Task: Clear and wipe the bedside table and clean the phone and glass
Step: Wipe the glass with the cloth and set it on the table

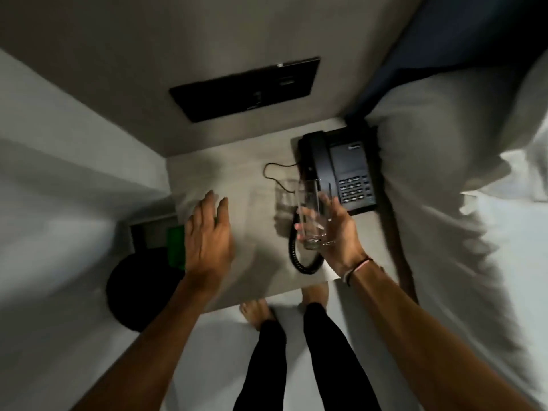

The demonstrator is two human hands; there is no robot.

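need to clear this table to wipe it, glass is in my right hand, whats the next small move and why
Probably carry the glass off the table and set it aside: the right hand holds it lifted, while the phone sits there and the left hand is empty.

- You will find no text here that can be read.
- The phone [347,170] has a small mark at the top of its face panel, too blurred to make out.
- Its keypad [354,189] figures are also too blurred to tell.
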